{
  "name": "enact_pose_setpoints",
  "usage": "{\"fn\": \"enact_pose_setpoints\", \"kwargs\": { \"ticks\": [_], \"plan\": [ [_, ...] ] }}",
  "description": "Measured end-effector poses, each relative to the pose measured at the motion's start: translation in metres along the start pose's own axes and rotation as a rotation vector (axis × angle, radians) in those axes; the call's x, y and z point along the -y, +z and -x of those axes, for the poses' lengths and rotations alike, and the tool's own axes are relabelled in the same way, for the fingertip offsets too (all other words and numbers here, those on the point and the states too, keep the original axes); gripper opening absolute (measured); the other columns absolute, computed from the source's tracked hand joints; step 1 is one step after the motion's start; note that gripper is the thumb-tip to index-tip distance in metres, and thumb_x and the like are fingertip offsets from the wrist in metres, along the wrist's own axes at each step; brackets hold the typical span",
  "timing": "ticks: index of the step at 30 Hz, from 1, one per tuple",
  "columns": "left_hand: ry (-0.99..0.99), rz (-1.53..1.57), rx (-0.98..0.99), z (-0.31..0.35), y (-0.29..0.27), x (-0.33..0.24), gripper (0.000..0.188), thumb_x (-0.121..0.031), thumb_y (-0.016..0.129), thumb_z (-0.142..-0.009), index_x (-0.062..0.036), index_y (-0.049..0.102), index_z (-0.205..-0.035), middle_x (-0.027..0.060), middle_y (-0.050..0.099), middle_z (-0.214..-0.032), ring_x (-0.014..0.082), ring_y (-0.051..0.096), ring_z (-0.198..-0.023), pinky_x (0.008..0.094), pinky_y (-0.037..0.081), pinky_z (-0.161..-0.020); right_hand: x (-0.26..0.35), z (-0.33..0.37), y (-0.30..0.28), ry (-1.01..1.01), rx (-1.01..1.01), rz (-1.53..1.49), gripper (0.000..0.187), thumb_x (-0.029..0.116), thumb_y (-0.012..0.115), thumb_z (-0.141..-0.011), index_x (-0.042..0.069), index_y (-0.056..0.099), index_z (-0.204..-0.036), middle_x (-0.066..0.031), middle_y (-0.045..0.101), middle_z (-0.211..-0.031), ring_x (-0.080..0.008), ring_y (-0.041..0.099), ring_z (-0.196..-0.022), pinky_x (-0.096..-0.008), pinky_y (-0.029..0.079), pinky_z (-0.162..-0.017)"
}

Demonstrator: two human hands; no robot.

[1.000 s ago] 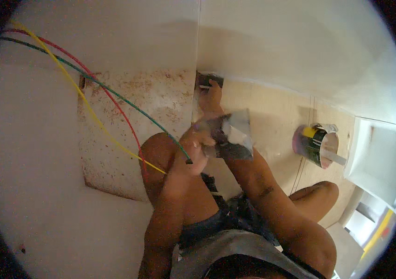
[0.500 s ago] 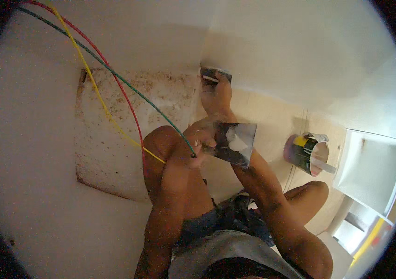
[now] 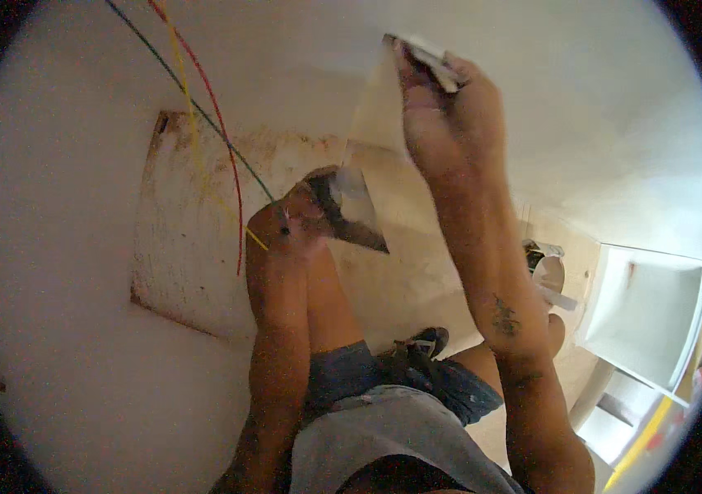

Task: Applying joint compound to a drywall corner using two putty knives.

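Note:
My left hand (image 3: 305, 221) is closed round a wide putty knife near my left knee. Its dark blade (image 3: 361, 216) carries a smear of whitish paste and is tilted down to the right. Higher up, in front of the pale wall (image 3: 590, 107), my right hand (image 3: 458, 123) grips a second putty knife (image 3: 431, 64) with a pale handle. That blade is seen nearly edge-on and blurred; I cannot tell whether it touches the wall.
Red, green and yellow wires (image 3: 227, 142) hang across the upper left. Behind them is a white, rust-stained panel (image 3: 182, 239). A bucket (image 3: 547, 267) with a pale stick in it stands partly behind my right forearm. White open box-like compartments (image 3: 647, 309) are at the right.
My right hand has risen from the wall's base with its putty knife. My left hand and its knife have shifted left and up. The view has moved slightly.

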State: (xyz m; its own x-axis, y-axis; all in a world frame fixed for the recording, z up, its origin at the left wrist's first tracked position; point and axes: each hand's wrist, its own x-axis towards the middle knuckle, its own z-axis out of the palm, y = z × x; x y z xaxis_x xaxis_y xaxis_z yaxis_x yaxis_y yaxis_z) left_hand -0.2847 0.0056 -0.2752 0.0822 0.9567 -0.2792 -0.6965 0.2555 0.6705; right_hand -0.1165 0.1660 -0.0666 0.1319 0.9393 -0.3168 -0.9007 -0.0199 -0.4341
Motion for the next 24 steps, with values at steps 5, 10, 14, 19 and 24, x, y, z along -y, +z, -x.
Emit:
{"fn": "enact_pose_setpoints", "kwargs": {
  "ticks": [5,10,14,19,24],
  "plan": [
    [-0.071,0.188,0.114,-0.035,0.027,-0.011,0.034,-0.014,0.058,-0.086,-0.002,0.05,-0.117,0.0129,0.057,-0.115,0.0284,0.057,-0.105,0.0423,0.045,-0.094,0.046,0.089,0.078,-0.655,0.172,1.588,0.026,0.016,0.061,-0.094,-0.007,0.062,-0.106,-0.0166,0.068,-0.094,-0.0163,0.064,-0.086,-0.0269,0.051,-0.076],
    [-0.168,0.365,0.242,-0.063,0.051,-0.02,0.044,-0.021,0.056,-0.089,-0.0015,0.048,-0.128,0.0131,0.058,-0.122,0.0291,0.056,-0.112,0.0442,0.045,-0.098,0.058,0.108,0.096,-1.139,0.264,1.502,0.021,0.014,0.059,-0.095,-0.005,0.064,-0.104,-0.0178,0.069,-0.09,-0.0195,0.065,-0.085,-0.0298,0.051,-0.078],
    [-0.228,0.482,0.339,-0.063,0.063,-0.033,0.052,-0.026,0.055,-0.091,-0.0011,0.046,-0.136,0.0132,0.058,-0.128,0.0296,0.055,-0.117,0.0457,0.045,-0.101,0.076,0.12,0.044,-0.81,0.157,1.075,0.02,0.01,0.062,-0.09,-0.002,0.064,-0.105,-0.0137,0.068,-0.096,-0.019,0.064,-0.089,-0.0302,0.05,-0.079],
    [-0.376,0.598,0.279,-0.022,0.123,-0.004,0.05,-0.033,0.054,-0.094,-0.002,0.048,-0.133,0.0131,0.06,-0.122,0.0293,0.058,-0.114,0.0446,0.046,-0.1,0.107,0.145,-0.026,-0.554,0.103,0.923,0.028,0.0,0.056,-0.09,-0.002,0.058,-0.118,-0.0134,0.062,-0.117,-0.0281,0.061,-0.107,-0.0406,0.047,-0.098],
    [-0.245,-0.036,0.019,0.01,0.151,0.028,0.045,-0.04,0.052,-0.097,-0.0054,0.053,-0.126,0.0108,0.065,-0.112,0.0255,0.063,-0.104,0.0394,0.05,-0.093,0.112,0.175,-0.074,-0.696,0.74,1.665,0.043,-0.01,0.058,-0.077,0.006,0.06,-0.117,-0.0189,0.057,-0.12,-0.0333,0.054,-0.116,-0.0394,0.045,-0.097]
  ]
}}
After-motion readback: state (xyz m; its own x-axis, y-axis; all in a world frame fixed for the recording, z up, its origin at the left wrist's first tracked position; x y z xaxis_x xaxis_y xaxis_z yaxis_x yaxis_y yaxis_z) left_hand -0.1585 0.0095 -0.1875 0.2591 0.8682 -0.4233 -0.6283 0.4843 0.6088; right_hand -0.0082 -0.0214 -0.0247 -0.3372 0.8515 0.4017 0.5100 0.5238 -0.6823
